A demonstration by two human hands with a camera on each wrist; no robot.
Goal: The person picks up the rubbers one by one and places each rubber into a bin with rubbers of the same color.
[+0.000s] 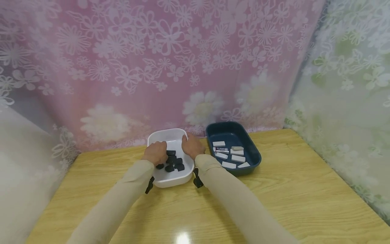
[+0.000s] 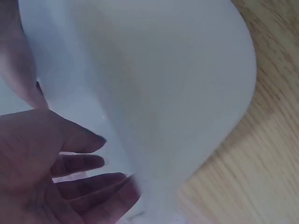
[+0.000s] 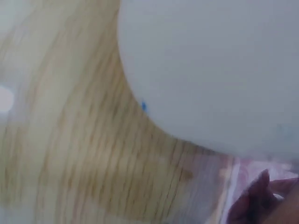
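A white basin [image 1: 173, 182] stands on the table with several small black blocks [image 1: 169, 168] in it. My left hand [image 1: 156, 152] is over the basin's left side, beside the black blocks. In the left wrist view, this left hand [image 2: 60, 163] has its thumb and fingers loosely bent and apart, with nothing seen between them. With the thumb inside the rim, my right hand [image 1: 193, 145] grips the basin's right side. Only a dark, blurred part of the right hand [image 3: 257, 200] shows in the right wrist view.
To the right stands a dark blue basin [image 1: 254, 144] holding several white eraser-like blocks [image 1: 238, 158], one with a printed sleeve. Both basins are on a wooden table [image 1: 289, 189]. A pink floral curtain [image 1: 182, 67] hangs behind the table.
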